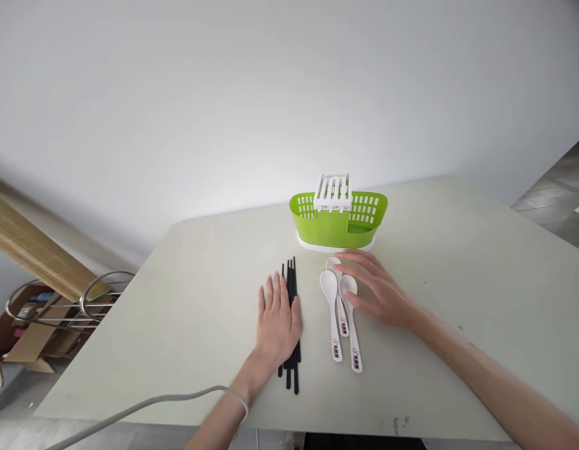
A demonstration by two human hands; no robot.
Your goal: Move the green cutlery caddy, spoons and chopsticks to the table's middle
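Pale table (200,300), white wall (252,112), and I had my left hand (278,319) flat over the black chopsticks (293,284), right hand (380,290) loosely spread over the white spoons (342,322), green basket (329,228) just beyond.

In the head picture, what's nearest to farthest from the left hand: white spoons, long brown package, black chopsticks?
From the left hand:
1. Black chopsticks: partly under it.
2. White spoons: to its right.
3. Long brown package: far off to its left.
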